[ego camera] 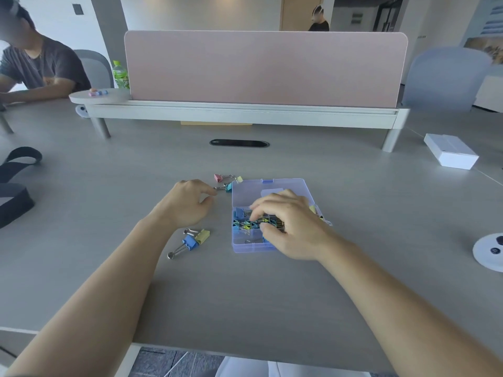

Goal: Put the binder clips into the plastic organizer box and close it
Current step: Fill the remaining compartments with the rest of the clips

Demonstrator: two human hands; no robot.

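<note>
The right hand (288, 227) hides much of the open organizer box (242, 247); whether its curled fingers grip anything cannot be told.

The organizer box (246, 193) is seen to be of translucent, smooth plastic. The binder clips (190, 242) are fitted with shiny metal wire handles. The table (245, 295) is finished matt, with a faint grain. The far divider (265, 68) is covered in what looks like matt cloth.

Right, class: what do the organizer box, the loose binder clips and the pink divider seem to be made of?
Organizer box: clear, glossy bluish plastic; the table shows through its lid. Binder clips: likely painted metal bodies, with shiny wire handles. Divider: probably fabric or felt, matte with no glare.
</note>
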